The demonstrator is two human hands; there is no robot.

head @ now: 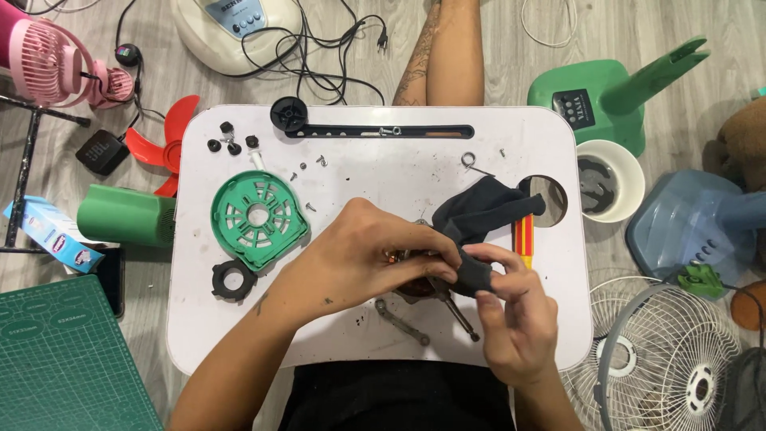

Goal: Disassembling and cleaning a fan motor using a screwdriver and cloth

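A pale grey wood-plank floor (558, 32) lies under even, soft light. On it stands a white lap surface (359, 160) with rounded corners, and a green cutting mat (64, 359) lies just beside it.

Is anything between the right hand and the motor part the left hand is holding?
Yes. A dark cloth is pinched in the right hand and lies against the motor part, so the right fingers meet it through cloth. The left hand grips the part directly and covers most of it.
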